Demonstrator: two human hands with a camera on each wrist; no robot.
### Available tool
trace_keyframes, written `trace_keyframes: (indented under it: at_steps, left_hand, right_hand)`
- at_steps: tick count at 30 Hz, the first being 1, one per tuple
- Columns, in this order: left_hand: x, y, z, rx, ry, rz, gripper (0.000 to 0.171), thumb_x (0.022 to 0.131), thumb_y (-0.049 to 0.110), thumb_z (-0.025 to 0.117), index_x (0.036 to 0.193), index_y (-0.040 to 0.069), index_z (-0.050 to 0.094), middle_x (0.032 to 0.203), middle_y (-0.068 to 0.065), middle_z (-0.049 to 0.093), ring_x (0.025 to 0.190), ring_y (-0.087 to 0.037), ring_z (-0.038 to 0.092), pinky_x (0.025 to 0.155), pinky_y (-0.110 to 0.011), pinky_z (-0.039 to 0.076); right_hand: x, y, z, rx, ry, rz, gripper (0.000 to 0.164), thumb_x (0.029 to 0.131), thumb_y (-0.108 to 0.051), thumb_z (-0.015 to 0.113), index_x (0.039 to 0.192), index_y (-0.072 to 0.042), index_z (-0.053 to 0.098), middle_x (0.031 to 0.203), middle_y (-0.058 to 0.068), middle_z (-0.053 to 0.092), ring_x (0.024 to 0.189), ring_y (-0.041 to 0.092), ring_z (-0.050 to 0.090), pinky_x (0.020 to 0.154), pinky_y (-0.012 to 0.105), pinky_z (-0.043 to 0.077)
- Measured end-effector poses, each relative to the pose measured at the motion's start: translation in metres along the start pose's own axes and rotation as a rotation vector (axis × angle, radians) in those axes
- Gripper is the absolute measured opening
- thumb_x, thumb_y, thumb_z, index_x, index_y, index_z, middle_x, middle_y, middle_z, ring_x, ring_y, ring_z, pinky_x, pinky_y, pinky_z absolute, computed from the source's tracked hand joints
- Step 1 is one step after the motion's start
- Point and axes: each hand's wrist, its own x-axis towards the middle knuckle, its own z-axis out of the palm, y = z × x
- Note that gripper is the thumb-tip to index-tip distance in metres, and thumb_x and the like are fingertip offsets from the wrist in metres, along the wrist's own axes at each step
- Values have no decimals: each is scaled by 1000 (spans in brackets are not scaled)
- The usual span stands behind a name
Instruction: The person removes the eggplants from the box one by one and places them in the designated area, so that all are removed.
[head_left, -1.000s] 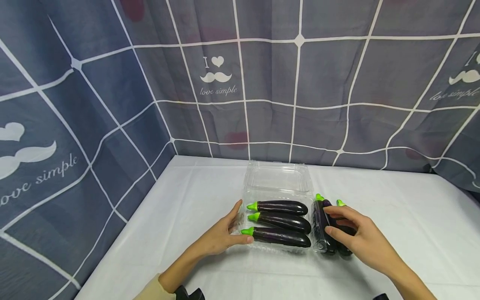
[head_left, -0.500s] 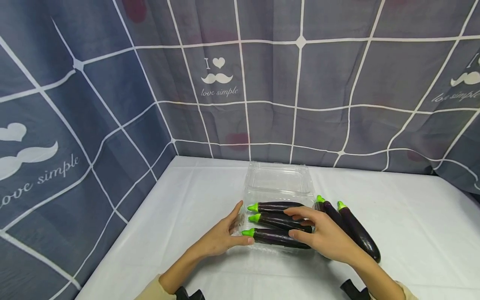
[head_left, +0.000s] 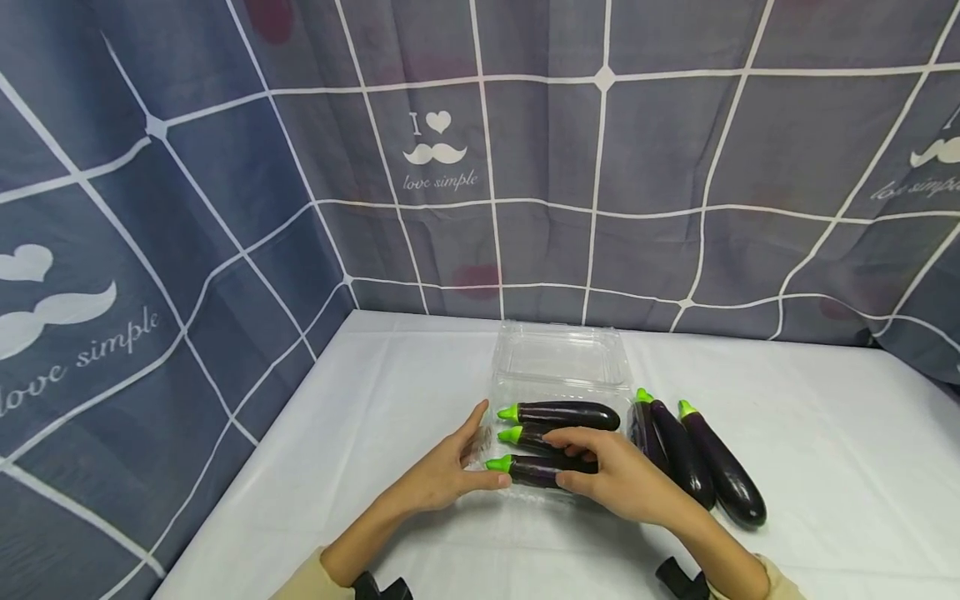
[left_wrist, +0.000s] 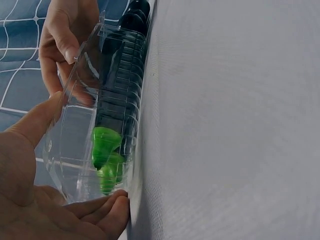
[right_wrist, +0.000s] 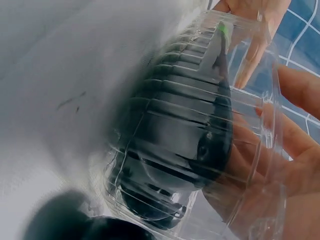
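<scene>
Three dark, glossy eggplants with bright green stems lie side by side in a clear plastic box (head_left: 491, 392): the far eggplant (head_left: 573, 415), the middle eggplant (head_left: 531, 438) and the near eggplant (head_left: 532, 472). My left hand (head_left: 446, 475) holds the box's left end, thumb at the near corner, fingers along the far side. Over the box is my right hand (head_left: 618, 475), its loosely bent fingers at the middle and near eggplants, covering their right parts. In the right wrist view the right hand (right_wrist: 295, 150) shows behind the clear wall.
The box's clear lid (head_left: 558, 354) is folded back, away from me. Several more eggplants (head_left: 723, 462) lie together at the right of the box. A white cloth (head_left: 397, 367) covers the table, and a grey checked curtain (head_left: 540, 167) hangs behind and at the left.
My right hand has moved left from the loose eggplants at the right to above the ones in the box, bringing the loose ones into view. My left hand stays at the box.
</scene>
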Motion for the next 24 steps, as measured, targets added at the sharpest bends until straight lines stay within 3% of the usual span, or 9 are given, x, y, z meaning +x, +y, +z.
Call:
trace_keyframes:
  at_steps: [6,11,18,24]
  left_hand:
    - [1,0,-1,12,1,2,108,87,31,78,159,10,1,159,-24,17,145,-34,23,114,-46,28]
    - [1,0,-1,22,7,-7,109,86,33,79,160,12,2,160,-21,13,145,-33,22,115,-45,27]
    - [2,-1,-1,14,5,-9,109,85,34,79,160,14,2,160,-20,14,145,-32,22,115,-44,27]
    - [2,-1,0,2,-1,-7,109,86,32,79,160,13,2,161,-19,15,145,-31,23,115,-43,27]
  right_hand:
    - [3,-1,2,-94,-18,18,38,89,-17,73,126,-10,68,118,3,68,102,21,62,82,40,53]
    - [9,-4,4,-137,-33,55,31,87,-12,74,117,-13,73,106,0,69,80,14,58,66,29,49]
    - [16,-4,10,-255,-4,22,30,78,-6,80,107,-13,77,101,-1,72,92,18,61,74,39,51]
    - [18,-2,14,-277,24,-8,31,74,-3,82,103,-14,78,96,-4,72,90,16,61,74,38,51]
